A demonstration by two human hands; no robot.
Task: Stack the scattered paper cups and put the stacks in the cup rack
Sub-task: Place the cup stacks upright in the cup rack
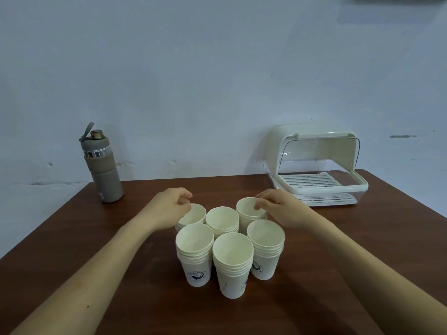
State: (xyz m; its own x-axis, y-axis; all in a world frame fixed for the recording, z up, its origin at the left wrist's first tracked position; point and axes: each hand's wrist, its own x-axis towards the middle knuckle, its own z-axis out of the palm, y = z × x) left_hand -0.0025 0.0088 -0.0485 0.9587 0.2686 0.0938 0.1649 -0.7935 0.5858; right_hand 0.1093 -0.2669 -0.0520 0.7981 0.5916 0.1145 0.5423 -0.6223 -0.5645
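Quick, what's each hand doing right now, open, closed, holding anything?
Left hand: fingers curled, pinching the rim of the back-left cup stack.
Right hand: fingers curled, pinching the rim of the back-right cup stack.

A dark brown wooden table is seen. Six stacks of white paper cups are stood upright approx. at centre, mouths up, packed close in 2 rows of 3. Back row: back-left stack, back-mid stack, back-right stack. Front row: front-left stack, front-mid stack, front-right stack. Printed logos are borne by the front ones. A grey bottle w/ strap is stood upright at the far-left edge, well apart from the cups. The cup rack, lid raised and slatted tray exposed, is placed at the far-right corner, near the back-right stack.
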